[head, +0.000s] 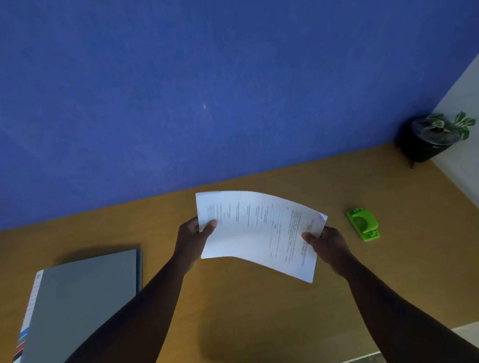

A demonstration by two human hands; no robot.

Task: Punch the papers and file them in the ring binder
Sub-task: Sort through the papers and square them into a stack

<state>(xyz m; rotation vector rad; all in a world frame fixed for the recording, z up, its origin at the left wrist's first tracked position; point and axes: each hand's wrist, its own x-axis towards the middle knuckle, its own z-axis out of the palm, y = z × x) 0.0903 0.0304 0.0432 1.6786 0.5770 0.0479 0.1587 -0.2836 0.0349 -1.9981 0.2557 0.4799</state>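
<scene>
papers (259,230) held up above the table (269,314), centre of the frame, printed side facing the camera, text running sideways. the stack bows, its middle sagging between the two hands.

left hand (193,240) grips the left short edge: thumb (209,225) lies across the front of the top sheet near its upper left corner, the other fingers curl behind the paper and are hidden. right hand (328,246) grips the right edge lower in the frame: thumb tip pressed on the printed face near the right corner, remaining fingers behind the sheets, out of sight. both hands are clenched on the paper, pinching it between thumb and hidden fingers. the stack's shadow falls on the wood at bottom centre.

green hole punch (363,224) sits on the table right of centre, just beyond the right hand, not touching hand or paper. grey ring binder (80,309) lies flat and closed at lower left, spine label with coloured marks along its left side, well apart from the papers; the left forearm crosses in front of its lower right corner.

blue wall panel (199,85) fills the upper frame. dark pot with a small plant (433,138) stands at the table's far right corner.
</scene>
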